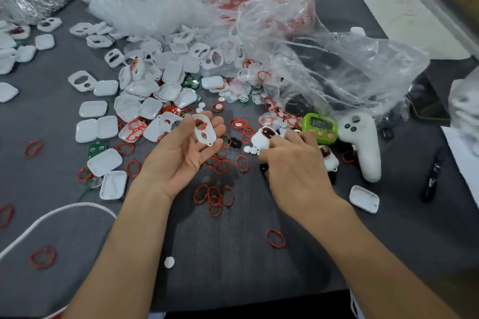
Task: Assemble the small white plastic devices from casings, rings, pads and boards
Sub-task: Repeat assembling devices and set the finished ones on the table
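At the far left, back casings (99, 131) and red rings (33, 148) are strewn over the grey table (233, 254), and a green board (97, 149) is seen among them. A large heap (166, 77) of unassembled casings is piled behind, below the plastic bags (324, 67), so most of the work is judged to be left.

The left hand (186, 153) is held palm up with its fingers loosely spread. A front casing (204, 130) with two holes is carried on the fingers. A red ring appears to be seated at its upper hole, though this is blurred. Pad, board and back are judged still to be added to it.

White pads (250, 149) are scattered just beside the right hand (293, 163), which is turned knuckles up with its fingers curled down at the table. Whether anything is pinched cannot be told. Only two finished-looking devices (265, 137) are made out, one at its fingertips and one beyond its knuckles. Further right, a green timer (320, 127) and a white controller (363, 145) are laid.
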Demonstrator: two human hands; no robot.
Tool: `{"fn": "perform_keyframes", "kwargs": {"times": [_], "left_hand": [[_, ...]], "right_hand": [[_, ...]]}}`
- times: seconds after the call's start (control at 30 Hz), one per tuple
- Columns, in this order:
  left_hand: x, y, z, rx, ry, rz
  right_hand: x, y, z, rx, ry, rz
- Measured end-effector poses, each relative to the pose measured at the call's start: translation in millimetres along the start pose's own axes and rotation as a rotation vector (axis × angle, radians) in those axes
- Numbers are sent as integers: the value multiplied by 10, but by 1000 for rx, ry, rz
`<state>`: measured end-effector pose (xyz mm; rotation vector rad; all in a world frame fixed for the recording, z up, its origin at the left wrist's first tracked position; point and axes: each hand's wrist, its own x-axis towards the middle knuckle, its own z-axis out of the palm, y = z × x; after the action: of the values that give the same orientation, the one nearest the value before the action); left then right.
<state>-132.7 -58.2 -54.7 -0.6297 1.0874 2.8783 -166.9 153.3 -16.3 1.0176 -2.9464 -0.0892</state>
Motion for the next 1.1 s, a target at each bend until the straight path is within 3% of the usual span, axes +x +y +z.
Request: {"fn": "perform_keyframes", "kwargs": {"times": [0.07, 0.27, 0.37, 0.57, 0.77, 0.9, 1.1], "left_hand": [[-29, -32, 54, 93, 19, 32], [-209, -155, 299, 194, -14, 91], [-237, -221, 423, 236, -50, 79], [-228, -295, 470, 101, -127, 10], [-211, -290, 406, 71, -220, -31], [-214, -314, 392, 245, -224, 146], [-229, -356, 375, 336, -216, 350]], "right_hand": [[-1, -34, 37, 149, 29, 32], [84, -109, -23, 1376, 162, 513], [139, -143, -127, 1643, 238, 520], [207, -155, -220, 1590, 354, 453], [172, -102, -215, 1597, 328, 501], [132, -104, -219, 1751, 244, 541], [169, -156, -228, 1695, 105, 615]]}}
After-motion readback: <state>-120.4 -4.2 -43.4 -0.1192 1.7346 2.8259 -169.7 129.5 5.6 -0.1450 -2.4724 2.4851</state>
